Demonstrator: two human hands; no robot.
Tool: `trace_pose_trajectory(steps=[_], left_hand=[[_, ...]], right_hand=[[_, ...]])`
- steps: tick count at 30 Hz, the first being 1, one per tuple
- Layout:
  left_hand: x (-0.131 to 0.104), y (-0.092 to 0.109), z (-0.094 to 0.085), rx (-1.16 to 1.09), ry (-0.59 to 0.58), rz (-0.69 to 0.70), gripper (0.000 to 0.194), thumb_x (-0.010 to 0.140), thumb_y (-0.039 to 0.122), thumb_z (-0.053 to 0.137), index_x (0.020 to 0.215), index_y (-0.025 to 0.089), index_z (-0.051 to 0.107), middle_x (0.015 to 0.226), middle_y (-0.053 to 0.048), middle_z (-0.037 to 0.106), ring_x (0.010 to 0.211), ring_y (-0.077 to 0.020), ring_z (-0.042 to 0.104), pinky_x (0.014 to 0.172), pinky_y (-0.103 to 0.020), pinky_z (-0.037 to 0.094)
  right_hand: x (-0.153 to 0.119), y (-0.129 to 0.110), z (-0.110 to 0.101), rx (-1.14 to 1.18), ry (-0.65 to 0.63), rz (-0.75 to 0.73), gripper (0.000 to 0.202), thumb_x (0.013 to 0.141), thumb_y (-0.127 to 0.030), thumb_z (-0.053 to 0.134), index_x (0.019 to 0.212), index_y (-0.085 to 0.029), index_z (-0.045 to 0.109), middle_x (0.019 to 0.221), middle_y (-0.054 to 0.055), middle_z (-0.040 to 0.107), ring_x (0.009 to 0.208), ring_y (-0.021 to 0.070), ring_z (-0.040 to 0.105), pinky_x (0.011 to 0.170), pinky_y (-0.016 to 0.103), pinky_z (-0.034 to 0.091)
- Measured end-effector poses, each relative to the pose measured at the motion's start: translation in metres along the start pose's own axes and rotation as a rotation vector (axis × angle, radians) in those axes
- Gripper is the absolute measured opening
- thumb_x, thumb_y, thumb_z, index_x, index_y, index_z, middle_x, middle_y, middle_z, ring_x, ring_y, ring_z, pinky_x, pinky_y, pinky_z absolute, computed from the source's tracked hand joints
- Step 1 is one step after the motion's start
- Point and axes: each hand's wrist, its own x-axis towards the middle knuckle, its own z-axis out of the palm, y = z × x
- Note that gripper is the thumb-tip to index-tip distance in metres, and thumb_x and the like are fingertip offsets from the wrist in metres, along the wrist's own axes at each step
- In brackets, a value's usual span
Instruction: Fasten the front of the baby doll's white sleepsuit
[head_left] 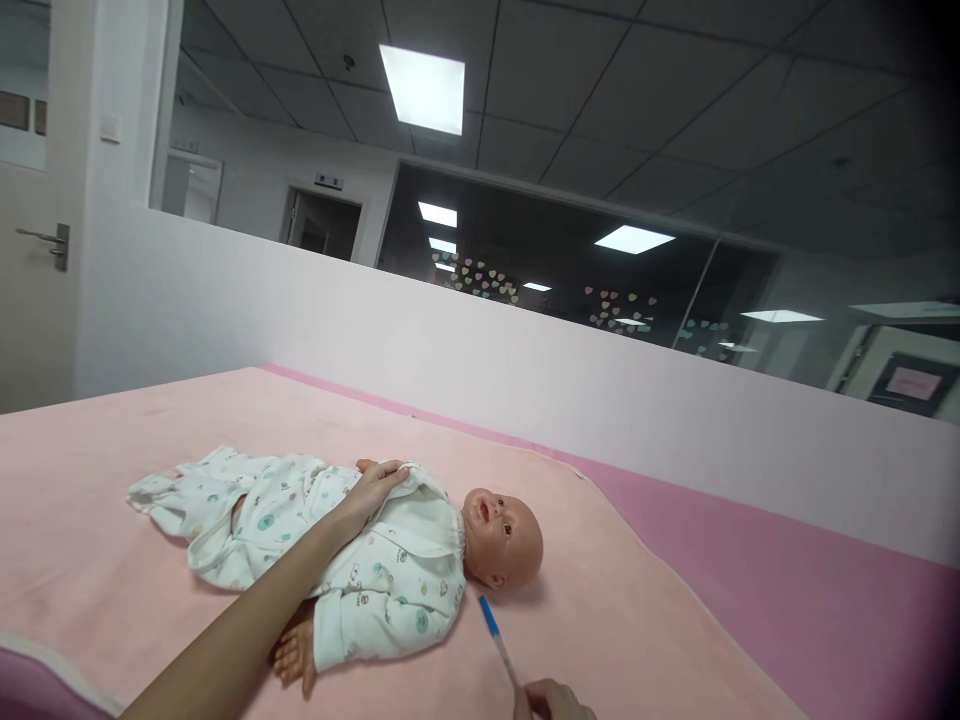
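Observation:
A baby doll [502, 540] lies on its back, head to the right, dressed in a white printed outfit [382, 585]. My left hand [373, 497] rests across the doll's front, its fingers stretched out over the cloth near the open edge of the top. At the bottom of the view, my right hand [553, 700] is partly cut off. Its fingers pinch a thin pale stick with a blue end [490, 620], perhaps a thermometer. The blue end points up toward the doll's head and shoulder, just short of them. One doll hand [296, 655] shows below my left forearm.
Under the doll spreads a light pink blanket [637, 640] on a darker pink surface [750, 530]. A white low wall [450, 350] with glass above runs behind it. At the far left is a door with a handle [56, 243].

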Motion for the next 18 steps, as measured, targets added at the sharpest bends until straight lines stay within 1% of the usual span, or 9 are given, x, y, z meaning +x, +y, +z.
trace_pose_trajectory(steps=[4,6,8,11,13,14,15,16,18], left_hand=[[0.003,-0.002,-0.001,-0.069,-0.03,-0.021,0.032,0.065,0.044,0.066,0.076,0.014,0.062,0.072,-0.002,0.062,0.074,-0.0153,0.055,0.069,-0.023,0.038],[0.002,-0.001,-0.001,-0.085,-0.042,-0.026,0.032,0.064,0.043,0.066,0.075,0.014,0.062,0.072,-0.003,0.062,0.075,-0.0156,0.056,0.07,-0.023,0.038],[0.001,0.0,-0.001,-0.087,-0.036,-0.031,0.032,0.064,0.043,0.067,0.075,0.013,0.062,0.073,-0.003,0.062,0.076,-0.0159,0.056,0.07,-0.024,0.038],[-0.001,0.002,-0.001,-0.082,-0.021,-0.041,0.032,0.064,0.043,0.067,0.076,0.013,0.063,0.074,-0.004,0.063,0.077,-0.017,0.056,0.07,-0.024,0.039],[-0.001,0.002,-0.001,-0.091,-0.023,-0.043,0.032,0.064,0.043,0.067,0.077,0.013,0.064,0.075,-0.004,0.063,0.077,-0.0174,0.056,0.071,-0.025,0.039],[-0.001,0.001,-0.002,-0.099,-0.028,-0.04,0.032,0.065,0.043,0.067,0.078,0.013,0.064,0.076,-0.005,0.063,0.077,-0.0173,0.056,0.071,-0.025,0.039],[-0.001,0.001,-0.002,-0.107,-0.034,-0.031,0.032,0.065,0.042,0.067,0.078,0.013,0.064,0.076,-0.005,0.064,0.077,-0.0171,0.057,0.071,-0.025,0.039],[0.0,0.0,-0.002,-0.113,-0.044,-0.018,0.032,0.065,0.041,0.067,0.079,0.012,0.064,0.076,-0.005,0.064,0.077,-0.0171,0.057,0.072,-0.025,0.04],[0.0,-0.001,-0.002,-0.12,-0.065,0.007,0.032,0.066,0.04,0.067,0.081,0.012,0.065,0.076,-0.006,0.064,0.077,-0.0171,0.057,0.073,-0.025,0.04]], right_hand=[[0.074,-0.065,0.028,0.067,0.085,-0.03,0.033,0.076,-0.027,0.038,0.053,-0.027,0.061,0.044,0.003,0.05,0.062,0.021,0.06,0.061,0.032,0.044],[0.092,-0.081,0.031,0.107,0.108,-0.067,0.023,0.074,-0.033,0.044,0.065,-0.029,0.065,0.049,0.003,0.054,0.064,0.0221,0.06,0.06,0.034,0.045],[0.086,-0.076,0.017,0.146,0.131,-0.107,0.018,0.073,-0.036,0.048,0.074,-0.032,0.065,0.054,0.004,0.058,0.067,0.0231,0.06,0.058,0.034,0.045],[0.054,-0.053,-0.025,0.192,0.174,-0.147,0.019,0.076,-0.039,0.047,0.08,-0.031,0.064,0.062,0.005,0.061,0.071,0.023,0.06,0.058,0.033,0.045],[0.041,-0.05,-0.046,0.219,0.205,-0.168,0.021,0.078,-0.04,0.047,0.083,-0.027,0.063,0.072,0.005,0.064,0.071,0.0198,0.06,0.062,0.031,0.045],[0.04,-0.056,-0.049,0.232,0.205,-0.19,0.021,0.078,-0.04,0.048,0.084,-0.026,0.062,0.075,0.004,0.065,0.07,0.0173,0.06,0.065,0.029,0.045],[0.042,-0.066,-0.046,0.242,0.189,-0.235,0.019,0.079,-0.038,0.048,0.081,-0.025,0.062,0.072,0.002,0.065,0.066,0.0148,0.059,0.064,0.026,0.044],[0.048,-0.078,-0.038,0.241,0.118,-0.309,0.019,0.082,-0.032,0.045,0.078,-0.023,0.061,0.07,0.002,0.065,0.066,0.0136,0.059,0.065,0.025,0.042],[0.065,-0.105,-0.01,0.141,-0.039,-0.417,0.025,0.085,-0.022,0.038,0.071,-0.019,0.059,0.064,0.002,0.063,0.062,0.0132,0.058,0.066,0.026,0.039]])
